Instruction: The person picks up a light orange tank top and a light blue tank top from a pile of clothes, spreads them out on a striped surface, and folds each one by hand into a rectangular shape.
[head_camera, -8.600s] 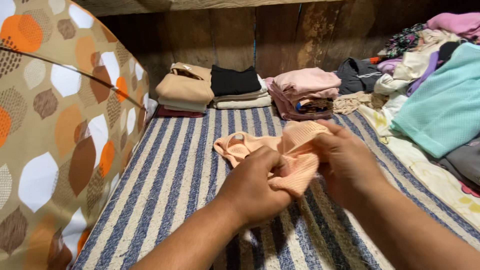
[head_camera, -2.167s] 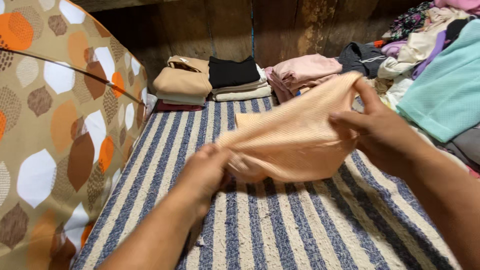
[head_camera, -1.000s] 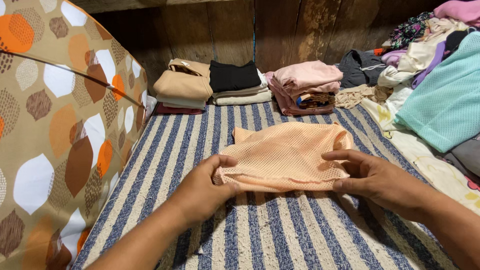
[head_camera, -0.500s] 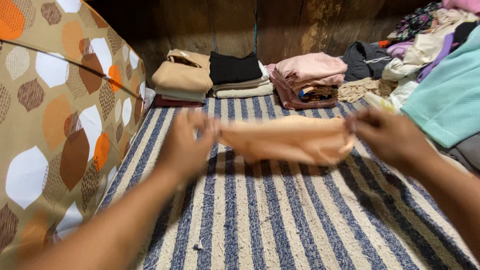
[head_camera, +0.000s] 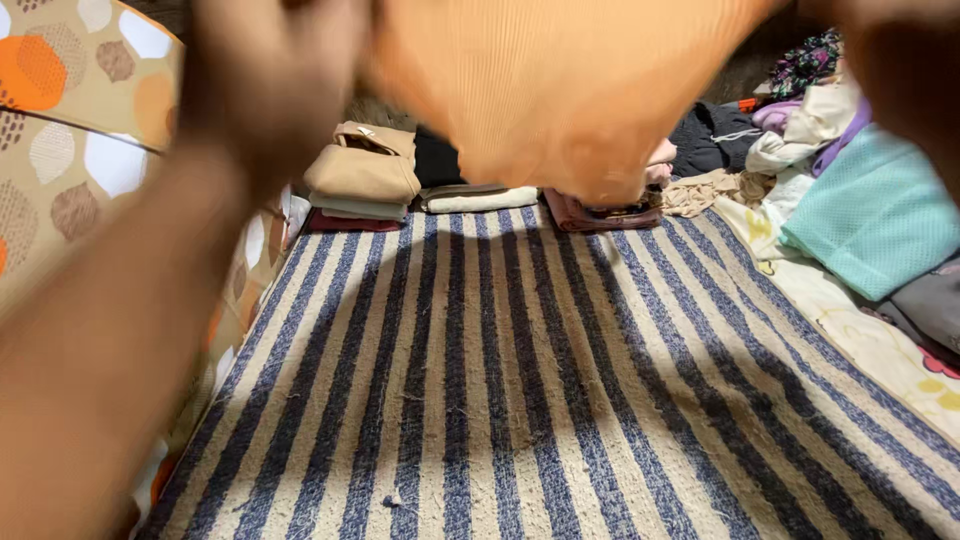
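Peach mesh garment (head_camera: 560, 90) blurred, raised close to the camera, left hand (head_camera: 270, 70) closed on its left edge, right hand (head_camera: 900, 50) at its right edge, grip unclear, striped woven mat (head_camera: 520, 380) bare below, folded clothes (head_camera: 365, 175) behind.

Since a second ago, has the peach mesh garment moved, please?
Yes. The peach mesh garment has gone up off the striped mat, now held high before the folded stacks.

A home's sleeping corner: striped woven mat (head_camera: 560, 380), folded clothes stacks (head_camera: 365, 180) (against a plank wall), laundry heap (head_camera: 860, 200).
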